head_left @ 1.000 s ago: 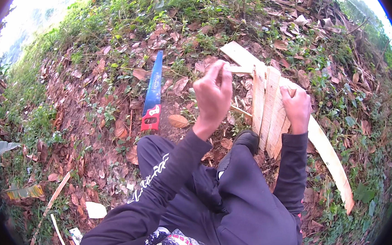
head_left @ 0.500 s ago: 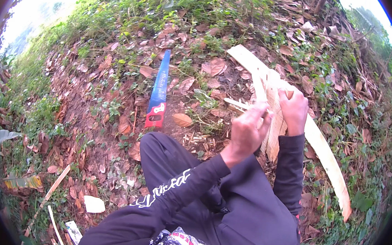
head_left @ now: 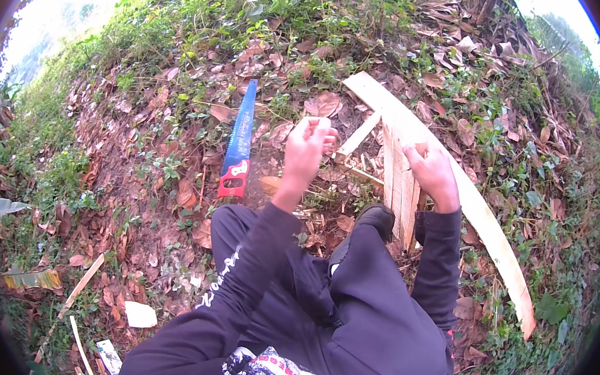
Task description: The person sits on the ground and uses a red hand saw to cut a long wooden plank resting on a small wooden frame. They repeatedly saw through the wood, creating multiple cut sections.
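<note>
My left hand (head_left: pixel 306 153) is raised left of the boards, its fingers curled together; what they hold, if anything, is too blurred to make out. My right hand (head_left: pixel 433 173) is curled over the pale tapered board (head_left: pixel 397 177), thumb and forefinger close to its face; whatever is inside the fingers is hidden. This board stands slanted near my shoe (head_left: pixel 376 220). Against its upper end lies a long, curved-looking pale plank (head_left: pixel 484 220). A short wooden strip (head_left: pixel 359 134) slants just left of them, between my two hands.
A handsaw (head_left: pixel 238 144) with a blue blade and red handle lies on the leafy ground to the left. Thin wood strips (head_left: pixel 73 296), a white scrap (head_left: pixel 140 314) and a small white packet (head_left: pixel 109 357) lie lower left. Green plants (head_left: pixel 286 3) grow at the back.
My left hand has moved left and up, away from the boards. The short strip now leans farther left. My right hand has shifted slightly left and down, still at the tapered board.
</note>
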The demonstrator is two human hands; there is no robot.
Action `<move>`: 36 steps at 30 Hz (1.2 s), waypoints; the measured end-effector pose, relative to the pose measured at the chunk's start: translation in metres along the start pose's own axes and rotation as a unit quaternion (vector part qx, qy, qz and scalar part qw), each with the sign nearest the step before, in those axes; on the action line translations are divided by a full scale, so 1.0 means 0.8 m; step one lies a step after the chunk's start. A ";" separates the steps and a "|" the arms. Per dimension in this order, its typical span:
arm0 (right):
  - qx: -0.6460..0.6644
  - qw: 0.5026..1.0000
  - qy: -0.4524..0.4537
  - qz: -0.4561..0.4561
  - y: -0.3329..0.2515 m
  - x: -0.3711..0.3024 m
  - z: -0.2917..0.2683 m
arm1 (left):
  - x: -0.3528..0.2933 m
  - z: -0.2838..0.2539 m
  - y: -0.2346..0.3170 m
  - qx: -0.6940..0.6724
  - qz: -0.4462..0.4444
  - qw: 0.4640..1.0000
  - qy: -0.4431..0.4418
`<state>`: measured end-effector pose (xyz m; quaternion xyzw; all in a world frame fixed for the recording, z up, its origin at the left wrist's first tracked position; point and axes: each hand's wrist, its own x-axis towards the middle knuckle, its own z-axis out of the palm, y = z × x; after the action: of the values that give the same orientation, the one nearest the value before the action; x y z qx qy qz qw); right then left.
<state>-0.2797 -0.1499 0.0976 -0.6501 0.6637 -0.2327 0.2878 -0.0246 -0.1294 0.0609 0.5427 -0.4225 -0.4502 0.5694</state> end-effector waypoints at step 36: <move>-0.038 0.923 0.228 -0.307 0.066 -0.052 0.164 | 0.117 -0.019 -0.105 -0.089 0.060 0.964 -0.242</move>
<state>-0.2288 -0.0975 -0.0304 -0.7617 0.4875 -0.4263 0.0183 0.0078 -0.2169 -0.0243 0.3384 -0.5380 -0.5686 0.5222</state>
